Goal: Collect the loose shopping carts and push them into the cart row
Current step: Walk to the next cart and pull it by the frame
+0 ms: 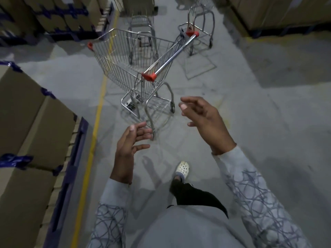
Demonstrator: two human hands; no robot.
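Grey concrete floor (268,108) runs down a warehouse aisle, with a yellow line (93,140) painted along its left side. Nearest, a person in a pale patterned sweatshirt steps forward, one white clog (182,169) planted on the floor. To their left, cardboard boxes (26,122) banded with dark blue tape sit stacked on a blue pallet (71,167) just outside the yellow line.

Both arms reach ahead. The left grip (130,147) is spread, fingers loosely extended and thumb up, holding nothing. Its fingertips show in front of the rear leg of the cart, and I cannot tell whether they touch it. The right grip (206,124) hangs a little higher and further forward, fingers lightly curved and apart, also holding nothing, and is clear of the cart.

Just beyond the hands stands the loose shopping cart (125,65), a wire basket with red corner caps. It sits askew in the aisle, near the yellow line. Its chrome handle (172,54), red-capped at both ends, runs diagonally away to the right, out of reach of either hand.

Behind it stand two more cart frames: one directly past the basket (141,27), another to the right (202,24), touching or nearly touching the far end of the handle. Further boxes line the far left (53,15) and far right (277,11).
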